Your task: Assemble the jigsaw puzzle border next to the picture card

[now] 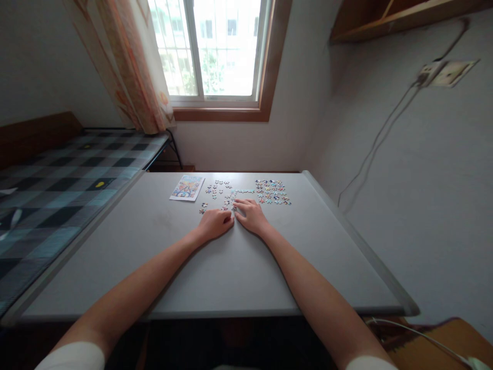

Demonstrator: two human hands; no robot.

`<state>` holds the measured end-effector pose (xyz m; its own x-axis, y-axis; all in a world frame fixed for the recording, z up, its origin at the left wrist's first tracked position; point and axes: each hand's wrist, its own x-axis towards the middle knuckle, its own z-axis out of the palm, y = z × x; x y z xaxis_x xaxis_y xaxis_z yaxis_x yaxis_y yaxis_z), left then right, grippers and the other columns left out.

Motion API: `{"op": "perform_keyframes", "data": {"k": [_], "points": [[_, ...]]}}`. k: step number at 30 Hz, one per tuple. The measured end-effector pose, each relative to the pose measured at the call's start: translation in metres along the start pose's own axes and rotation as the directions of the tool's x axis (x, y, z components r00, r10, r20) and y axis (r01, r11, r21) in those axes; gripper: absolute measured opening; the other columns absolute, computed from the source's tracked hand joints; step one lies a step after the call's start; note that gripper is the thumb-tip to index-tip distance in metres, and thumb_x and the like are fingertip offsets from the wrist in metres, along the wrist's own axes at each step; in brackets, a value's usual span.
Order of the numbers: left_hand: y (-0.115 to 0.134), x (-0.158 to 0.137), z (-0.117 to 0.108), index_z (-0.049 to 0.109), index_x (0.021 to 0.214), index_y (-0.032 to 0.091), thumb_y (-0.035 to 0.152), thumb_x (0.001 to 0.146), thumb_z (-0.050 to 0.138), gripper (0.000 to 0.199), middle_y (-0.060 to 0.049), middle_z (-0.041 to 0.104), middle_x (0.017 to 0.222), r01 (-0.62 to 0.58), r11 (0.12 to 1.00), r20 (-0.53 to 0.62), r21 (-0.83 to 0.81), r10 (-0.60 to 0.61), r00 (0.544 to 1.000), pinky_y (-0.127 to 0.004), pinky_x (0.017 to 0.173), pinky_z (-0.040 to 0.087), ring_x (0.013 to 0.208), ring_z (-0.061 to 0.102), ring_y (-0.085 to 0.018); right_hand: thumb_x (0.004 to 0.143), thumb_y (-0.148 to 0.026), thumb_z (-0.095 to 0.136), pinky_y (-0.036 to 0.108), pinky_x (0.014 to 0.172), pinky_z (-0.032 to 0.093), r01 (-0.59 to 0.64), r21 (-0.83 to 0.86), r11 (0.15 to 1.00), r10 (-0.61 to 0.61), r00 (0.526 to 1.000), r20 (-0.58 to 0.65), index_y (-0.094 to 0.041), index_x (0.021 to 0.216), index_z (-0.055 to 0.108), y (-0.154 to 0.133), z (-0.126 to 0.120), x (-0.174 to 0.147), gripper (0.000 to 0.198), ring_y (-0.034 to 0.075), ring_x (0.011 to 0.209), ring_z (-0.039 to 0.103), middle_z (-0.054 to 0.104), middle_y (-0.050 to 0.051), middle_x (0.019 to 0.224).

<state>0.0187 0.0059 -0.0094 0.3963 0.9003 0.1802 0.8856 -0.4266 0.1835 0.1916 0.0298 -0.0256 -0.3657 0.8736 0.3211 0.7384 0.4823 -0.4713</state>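
Note:
My left hand [215, 223] rests on the table with its fingers curled in, and whatever they may hold is hidden. Close beside it, my right hand [251, 216] lies palm down with fingers stretched out. Its fingertips touch the edge of a partly joined strip of puzzle pieces [243, 191]. Loose puzzle pieces [273, 192] are spread in rows to the right of that strip. More puzzle pieces [214, 189] lie to its left, and a couple of others [203, 207] sit just beyond my left hand.
A colourful picture sheet [187, 188] lies at the left back of the grey-white table [246, 277]. A bed with a checked cover [77, 169] stands along the left side. A wall with a cable [370, 149] borders the right. The window [215, 51] is ahead.

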Motion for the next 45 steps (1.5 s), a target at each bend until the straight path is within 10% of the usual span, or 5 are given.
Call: {"op": "perform_keyframes", "data": {"k": [45], "points": [[-0.0042, 0.0007, 0.0047, 0.063, 0.065, 0.020, 0.041, 0.086, 0.041, 0.037, -0.005, 0.066, 0.064, -0.039, 0.999, -0.034, -0.008, 0.039, 0.999, -0.026, 0.055, 0.027, 0.059, 0.056, -0.016, 0.086, -0.032, 0.052, 0.043, 0.102, 0.034, 0.013, -0.049, 0.999, -0.011, 1.000, 0.025, -0.024, 0.116, 0.064, -0.0007, -0.0018, -0.0009, 0.033, 0.024, 0.119, 0.044, 0.057, 0.002, 0.130]]}}
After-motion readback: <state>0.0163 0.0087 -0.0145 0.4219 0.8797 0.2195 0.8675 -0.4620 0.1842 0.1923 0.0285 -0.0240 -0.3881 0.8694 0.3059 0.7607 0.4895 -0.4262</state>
